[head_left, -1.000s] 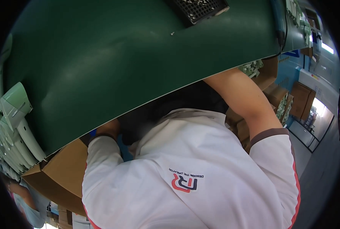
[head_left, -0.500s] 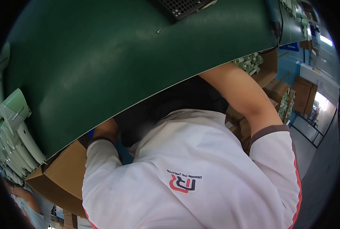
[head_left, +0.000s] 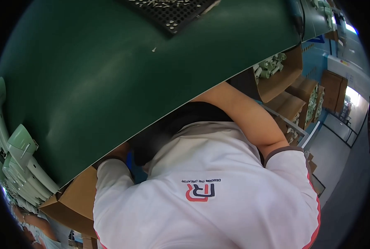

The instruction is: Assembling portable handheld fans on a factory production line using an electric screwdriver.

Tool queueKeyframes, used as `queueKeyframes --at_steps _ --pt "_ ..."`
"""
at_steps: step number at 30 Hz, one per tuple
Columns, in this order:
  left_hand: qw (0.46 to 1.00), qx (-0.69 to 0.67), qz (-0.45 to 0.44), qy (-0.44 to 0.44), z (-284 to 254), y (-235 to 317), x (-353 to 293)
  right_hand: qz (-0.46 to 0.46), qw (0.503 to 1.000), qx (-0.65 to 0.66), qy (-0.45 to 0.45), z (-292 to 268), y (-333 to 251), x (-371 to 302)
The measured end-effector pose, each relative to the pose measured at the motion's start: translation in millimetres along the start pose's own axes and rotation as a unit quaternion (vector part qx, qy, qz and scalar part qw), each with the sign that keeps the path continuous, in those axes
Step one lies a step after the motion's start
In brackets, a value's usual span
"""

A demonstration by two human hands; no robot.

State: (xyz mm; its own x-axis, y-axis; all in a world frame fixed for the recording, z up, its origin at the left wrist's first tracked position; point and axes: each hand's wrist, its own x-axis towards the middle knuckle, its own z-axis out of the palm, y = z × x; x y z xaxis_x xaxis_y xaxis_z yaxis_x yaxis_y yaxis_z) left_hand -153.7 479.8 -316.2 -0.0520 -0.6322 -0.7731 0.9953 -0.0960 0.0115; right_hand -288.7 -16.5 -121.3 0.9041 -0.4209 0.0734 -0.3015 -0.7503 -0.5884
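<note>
Both of my hands are hidden beneath the green table (head_left: 110, 83); only the arms show. My right forearm (head_left: 239, 103) passes under the table's near edge, and what that hand touches cannot be seen. On the other side my left forearm (head_left: 120, 151) also runs under the edge, close to an open cardboard box (head_left: 79, 189). A small screw (head_left: 154, 50) lies alone on the tabletop. Farther back sits a black perforated tray (head_left: 183, 18) with many loose screws on it.
Pale green and white plastic housings (head_left: 25, 166) are piled along the table's left end. To the right, a cardboard box (head_left: 282, 79) holds pale green parts, with more boxes behind. A dark tool with a cord (head_left: 297, 23) lies at the far right. Another person's arm (head_left: 39, 224) shows lower left.
My view has shifted, bringing more of the black tray and its screws into sight. My right forearm has moved left and farther under the table, uncovering the box of green parts.
</note>
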Motion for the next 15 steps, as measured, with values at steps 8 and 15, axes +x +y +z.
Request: queueKeyframes --at_steps 8,15 --pt "0.993 0.072 -0.010 -0.094 38 77 40 0.082 0.995 0.035 0.037 90 4 -31" --pt "0.968 0.158 -0.067 -0.181 115 132 116 -0.020 0.991 -0.080 -0.108 46 -41 -51"
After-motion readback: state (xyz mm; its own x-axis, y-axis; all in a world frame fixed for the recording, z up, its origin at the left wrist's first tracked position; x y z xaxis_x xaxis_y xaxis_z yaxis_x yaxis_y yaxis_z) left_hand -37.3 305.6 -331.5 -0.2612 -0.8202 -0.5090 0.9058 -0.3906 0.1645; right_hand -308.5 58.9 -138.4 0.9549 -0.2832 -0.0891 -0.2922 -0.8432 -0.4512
